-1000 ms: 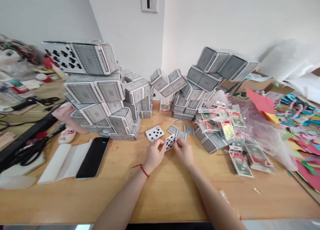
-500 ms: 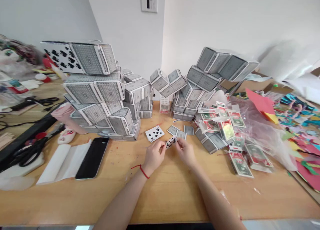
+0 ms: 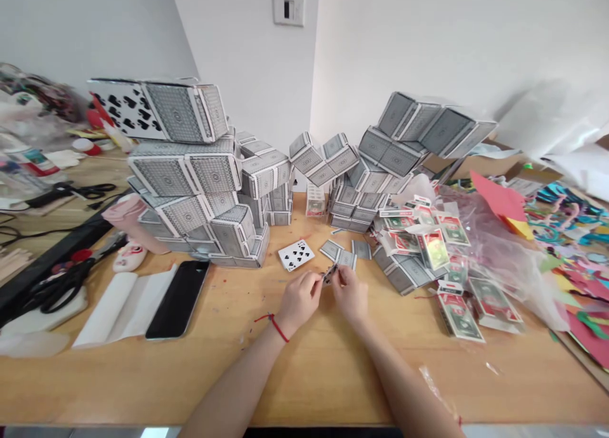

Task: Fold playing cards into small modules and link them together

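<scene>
Between my two hands is a playing card [image 3: 328, 275] with black pips, seen steeply tilted. My left hand [image 3: 299, 298], with a red string at its wrist, pinches the card's left end. The fingers of my right hand [image 3: 350, 294] are closed on its right end. Just beyond my left hand lies a face-up spade card [image 3: 295, 255], perhaps on top of others. Past my right hand lie a few grey-backed cards [image 3: 346, 259] and another grey card [image 3: 362, 249], face down.
Block structures built from grey cards stand left [image 3: 190, 216] and right [image 3: 380, 165]. Opened card boxes [image 3: 459, 314] and plastic wrap [image 3: 514, 260] crowd the right. A phone [image 3: 177, 298], white paper [image 3: 118, 311] and black scissors [image 3: 66, 276] lie left.
The card between my hands has turned more edge-on, and my hands have drawn closer together. The whole view has shifted slightly; the cards on the table look unmoved.
</scene>
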Tool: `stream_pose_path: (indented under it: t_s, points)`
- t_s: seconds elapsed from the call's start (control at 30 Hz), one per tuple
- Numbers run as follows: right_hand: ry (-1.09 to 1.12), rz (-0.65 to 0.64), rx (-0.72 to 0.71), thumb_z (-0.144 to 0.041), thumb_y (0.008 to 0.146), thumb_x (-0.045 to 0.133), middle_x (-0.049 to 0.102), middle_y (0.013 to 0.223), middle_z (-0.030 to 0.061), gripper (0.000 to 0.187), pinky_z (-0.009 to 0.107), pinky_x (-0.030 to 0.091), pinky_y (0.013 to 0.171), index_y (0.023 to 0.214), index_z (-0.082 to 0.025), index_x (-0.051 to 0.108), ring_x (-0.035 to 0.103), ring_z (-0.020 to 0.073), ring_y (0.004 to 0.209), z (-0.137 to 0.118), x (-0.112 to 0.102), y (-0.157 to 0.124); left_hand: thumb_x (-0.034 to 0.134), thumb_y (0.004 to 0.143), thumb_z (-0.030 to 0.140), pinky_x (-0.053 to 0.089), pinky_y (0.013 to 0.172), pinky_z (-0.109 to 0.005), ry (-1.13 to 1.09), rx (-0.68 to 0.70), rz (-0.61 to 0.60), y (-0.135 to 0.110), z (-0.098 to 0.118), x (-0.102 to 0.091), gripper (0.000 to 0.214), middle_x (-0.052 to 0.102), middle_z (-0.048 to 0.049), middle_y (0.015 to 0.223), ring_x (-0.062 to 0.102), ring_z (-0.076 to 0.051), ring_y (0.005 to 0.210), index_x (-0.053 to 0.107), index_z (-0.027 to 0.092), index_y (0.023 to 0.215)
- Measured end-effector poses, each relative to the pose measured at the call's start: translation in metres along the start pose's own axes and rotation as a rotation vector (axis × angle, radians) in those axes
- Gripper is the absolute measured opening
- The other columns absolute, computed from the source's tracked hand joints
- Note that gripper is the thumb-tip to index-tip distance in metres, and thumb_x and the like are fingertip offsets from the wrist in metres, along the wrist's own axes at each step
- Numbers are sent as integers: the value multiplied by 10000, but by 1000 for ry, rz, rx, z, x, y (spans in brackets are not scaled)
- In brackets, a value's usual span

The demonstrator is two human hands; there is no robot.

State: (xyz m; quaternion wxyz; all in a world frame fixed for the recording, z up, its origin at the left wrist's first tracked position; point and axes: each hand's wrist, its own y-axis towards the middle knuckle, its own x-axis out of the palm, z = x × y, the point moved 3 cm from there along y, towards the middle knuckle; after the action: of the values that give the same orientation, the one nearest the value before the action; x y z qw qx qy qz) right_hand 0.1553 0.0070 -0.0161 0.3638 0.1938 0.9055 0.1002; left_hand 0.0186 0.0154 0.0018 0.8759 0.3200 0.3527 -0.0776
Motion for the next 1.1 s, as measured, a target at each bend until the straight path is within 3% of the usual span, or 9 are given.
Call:
stream_pose_path:
  t_s: [0.17, 0.37, 0.5, 0.57, 0.7, 0.8, 0.97, 1.1]
  points:
    - [81, -60, -52, -313, 807, 366, 645, 665, 42, 312, 200, 413, 517, 947, -145, 588, 570, 128, 533, 1, -2, 5, 397, 805, 169, 416, 610, -232, -12, 3, 41, 1, -2, -1, 108, 553, -24, 685, 541, -126, 662, 493, 181, 756]
    - [-6, 29, -66, -342, 804, 382, 582, 525, 8, 300, 189, 364, 464, 709, -163, 604, 502, 107, 447, -2, -8, 4, 379, 813, 155, 404, 588, -225, 58, 60, 5, 0, 7, 0, 151, 530, -16, 635, 523, -118, 623, 490, 178, 713]
    - [-70, 125, -34, -336, 792, 402, 614, 571, 33, 284, 205, 371, 483, 704, -161, 608, 533, 123, 479, -4, -8, 0, 372, 816, 150, 412, 594, -225, 54, 107, -3, 0, 10, -1, 168, 542, -21, 649, 530, -117, 629, 503, 183, 717]
    - [17, 77, -8, -336, 791, 406, 625, 591, 36, 277, 209, 386, 497, 742, -159, 614, 547, 128, 498, -2, -7, 3, 379, 814, 154, 421, 608, -228, 32, 91, 26, 1, 8, -2, 158, 555, -26, 664, 540, -120, 648, 512, 186, 734]
    - [316, -176, -17, -357, 773, 434, 656, 697, 49, 294, 215, 423, 519, 849, -145, 622, 582, 152, 597, 3, -5, 14, 412, 805, 180, 439, 611, -224, -57, -35, 105, 2, -1, -5, 119, 568, -28, 680, 555, -120, 660, 507, 185, 735]
    - [298, -244, -44, -344, 761, 443, 654, 696, 45, 291, 217, 421, 521, 832, -137, 635, 579, 158, 610, 5, -7, 19, 427, 800, 201, 451, 607, -216, -134, -109, 132, 2, -5, -3, 105, 572, -30, 690, 559, -116, 660, 503, 181, 731]
    - [-1, -135, -72, -293, 771, 409, 633, 595, 36, 261, 209, 388, 499, 715, -160, 627, 572, 148, 527, 1, -4, 10, 427, 799, 219, 450, 588, -216, -188, -146, 98, -1, -2, 6, 122, 573, -27, 675, 546, -111, 628, 515, 179, 724]
    - [-78, -13, -28, -270, 772, 398, 661, 681, 62, 245, 221, 412, 544, 835, -170, 613, 605, 165, 586, -1, -3, 4, 434, 798, 221, 448, 602, -221, -193, -165, 111, -2, 1, 8, 116, 579, -26, 676, 545, -111, 631, 520, 182, 730]
